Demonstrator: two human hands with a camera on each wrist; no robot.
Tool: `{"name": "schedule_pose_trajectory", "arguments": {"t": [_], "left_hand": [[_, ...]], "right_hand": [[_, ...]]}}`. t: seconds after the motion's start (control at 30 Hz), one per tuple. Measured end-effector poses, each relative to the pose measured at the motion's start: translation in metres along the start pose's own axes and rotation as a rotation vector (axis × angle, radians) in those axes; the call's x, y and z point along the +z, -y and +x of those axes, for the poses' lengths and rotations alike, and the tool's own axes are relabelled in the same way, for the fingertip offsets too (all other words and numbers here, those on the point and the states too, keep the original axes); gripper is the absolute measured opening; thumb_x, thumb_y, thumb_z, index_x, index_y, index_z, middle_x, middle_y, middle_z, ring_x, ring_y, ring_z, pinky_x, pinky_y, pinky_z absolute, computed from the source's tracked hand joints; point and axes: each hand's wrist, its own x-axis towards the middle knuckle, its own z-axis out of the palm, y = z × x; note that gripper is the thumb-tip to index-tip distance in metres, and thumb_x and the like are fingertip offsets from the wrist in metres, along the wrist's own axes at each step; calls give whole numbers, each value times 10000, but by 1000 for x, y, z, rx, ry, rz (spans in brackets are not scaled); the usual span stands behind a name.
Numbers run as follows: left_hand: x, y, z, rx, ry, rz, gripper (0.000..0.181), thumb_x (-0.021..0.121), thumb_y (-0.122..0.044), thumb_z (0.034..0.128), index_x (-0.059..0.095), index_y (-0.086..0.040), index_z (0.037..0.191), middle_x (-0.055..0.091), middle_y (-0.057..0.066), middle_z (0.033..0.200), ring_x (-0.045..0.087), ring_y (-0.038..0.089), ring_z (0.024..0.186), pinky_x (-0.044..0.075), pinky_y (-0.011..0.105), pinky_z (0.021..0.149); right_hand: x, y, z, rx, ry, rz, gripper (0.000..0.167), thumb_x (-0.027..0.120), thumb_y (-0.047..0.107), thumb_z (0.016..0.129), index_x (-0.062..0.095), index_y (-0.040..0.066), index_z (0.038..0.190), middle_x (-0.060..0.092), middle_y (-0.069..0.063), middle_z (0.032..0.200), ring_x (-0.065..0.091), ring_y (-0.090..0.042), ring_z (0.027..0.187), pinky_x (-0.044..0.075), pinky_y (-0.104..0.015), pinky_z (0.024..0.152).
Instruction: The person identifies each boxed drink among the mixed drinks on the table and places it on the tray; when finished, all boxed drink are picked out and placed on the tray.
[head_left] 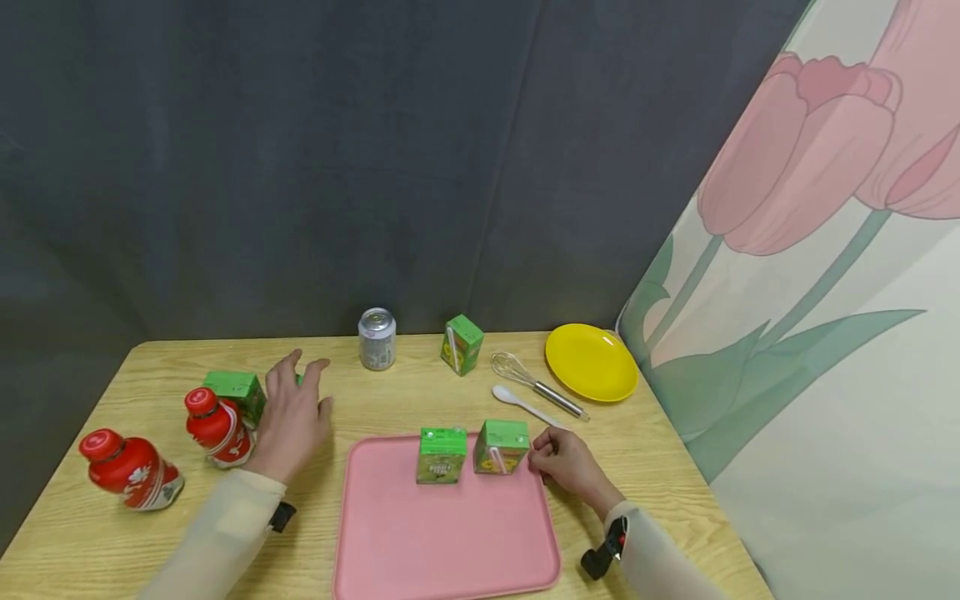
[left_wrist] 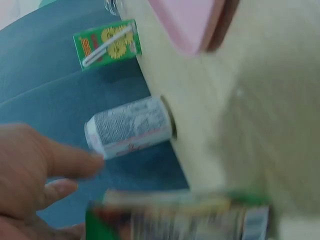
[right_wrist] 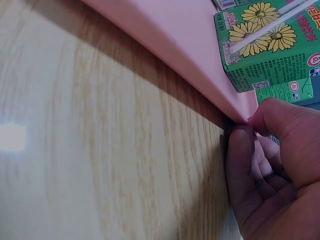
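My left hand [head_left: 291,417] is over the left part of the table with its fingers apart, mostly covering a green box [head_left: 300,379]. In the left wrist view a blurred carton [left_wrist: 180,220] lies below the hand [left_wrist: 40,175], and no grip on it shows. Thumb and fingers of my right hand [head_left: 572,468] pinch the right edge of the pink tray [head_left: 450,542], near its far corner; the right wrist view shows this hand [right_wrist: 280,160] at the rim [right_wrist: 200,75]. Two green juice boxes [head_left: 441,456] [head_left: 501,447] stand at the tray's far side.
Two red bottles [head_left: 135,473] [head_left: 219,429] and another green box [head_left: 238,393] are on the left. Along the back are a silver can [head_left: 377,340] and a juice box [head_left: 462,344]. A whisk [head_left: 540,387], white spoon [head_left: 525,405] and yellow plate [head_left: 591,362] lie at the back right.
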Motion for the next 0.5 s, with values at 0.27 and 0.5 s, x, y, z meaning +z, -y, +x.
{"name": "schedule_pose_trajectory", "arguments": {"t": [0.27,0.5], "left_hand": [[-11,7,11,11,95,-72,477,565,228,798,627,62,1240,583,339,1208,458,571,1153,404,673,952],[-12,15,10,55,83,-50,440,598,211,781,675,38,1179,655,277,1097,472,520,1096,402,644,942]], "right_hand": [[1,0,-1,4,11,16,159,738,42,888,621,4,988,625,-52,789,591,-172,662,533,-300,587],[0,1,-1,-7,4,2,152,739,51,890,622,13,980,623,-52,786,592,-174,652,533,-305,576]]}}
